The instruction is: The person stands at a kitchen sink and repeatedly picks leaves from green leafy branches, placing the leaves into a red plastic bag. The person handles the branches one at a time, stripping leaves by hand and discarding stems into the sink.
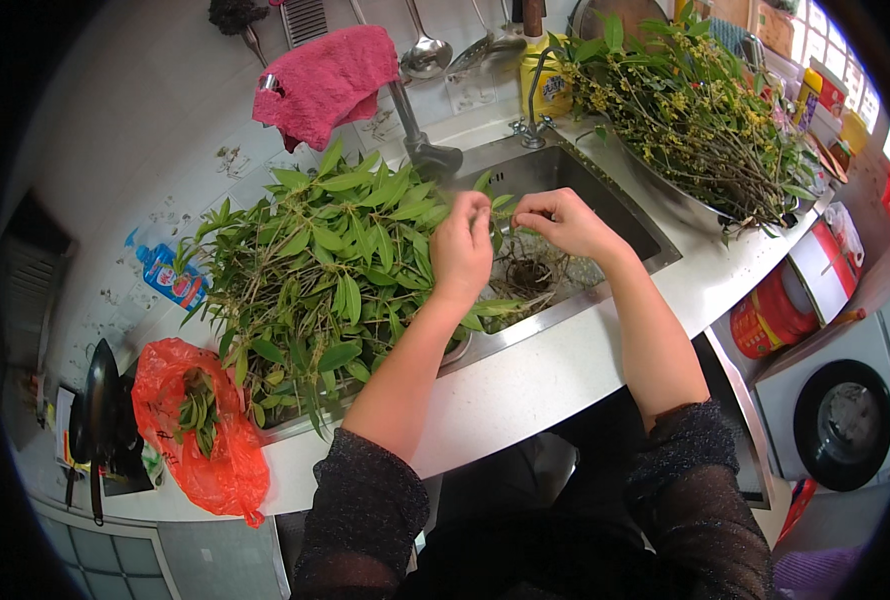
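Observation:
My left hand [461, 244] is closed on a thin leafy sprig [500, 204] above the near side of the steel sink [625, 187]. Across from it, my right hand [571, 223] has thumb and fingertips pinched together at the sprig's other side; whether anything is between them is hard to tell. A large heap of green leafy branches [325, 277] lies just left of my left hand, covering the left part of the sink. Under both hands, bare twigs and brown stems [531, 274] sit in the basin.
A metal basin [670, 184] on the right counter holds branches with small yellow flowers [700, 105]. A red plastic bag [201, 450] with leaves stands left. Beyond the heap, a pink cloth [332, 82] hangs over the faucet [430, 154]. Blue [171, 274] and yellow [546, 82] bottles stand along the wall.

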The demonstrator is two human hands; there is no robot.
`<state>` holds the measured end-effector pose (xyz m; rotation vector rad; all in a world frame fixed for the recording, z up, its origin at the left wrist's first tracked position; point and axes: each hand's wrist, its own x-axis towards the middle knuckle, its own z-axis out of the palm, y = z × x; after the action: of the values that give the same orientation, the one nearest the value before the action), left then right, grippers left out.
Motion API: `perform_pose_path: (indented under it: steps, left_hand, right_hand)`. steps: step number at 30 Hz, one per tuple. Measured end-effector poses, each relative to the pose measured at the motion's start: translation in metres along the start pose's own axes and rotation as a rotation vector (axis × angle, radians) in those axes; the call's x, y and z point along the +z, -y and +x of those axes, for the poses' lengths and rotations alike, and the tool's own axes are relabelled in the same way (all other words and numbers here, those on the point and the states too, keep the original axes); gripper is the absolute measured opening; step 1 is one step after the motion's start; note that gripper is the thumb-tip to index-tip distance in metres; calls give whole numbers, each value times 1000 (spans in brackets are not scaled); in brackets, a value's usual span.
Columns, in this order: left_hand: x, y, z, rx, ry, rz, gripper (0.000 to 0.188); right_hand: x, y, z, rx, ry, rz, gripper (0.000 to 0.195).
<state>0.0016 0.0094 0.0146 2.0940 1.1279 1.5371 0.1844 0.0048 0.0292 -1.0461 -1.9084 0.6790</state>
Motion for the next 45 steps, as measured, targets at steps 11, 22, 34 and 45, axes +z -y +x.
perform_pose_path:
  steps: [11, 22, 34, 45]
  left_hand:
    - [4, 5, -2, -72, -5, -153, 10]
    - [-3, -4, 4, -816, 196, -1097, 15]
    - [15, 2, -16, -947, 460, -944, 14]
    - [18, -4, -15, -672, 290, -653, 19]
  right_hand:
    - [9, 12, 0, -107, -13, -57, 9]
    - [-14, -21, 9, -40, -745, -69, 12]
    - [-33, -40, 6, 173, -850, 552, 17]
    - [-29, -46, 3, 275, -541, 478, 16]
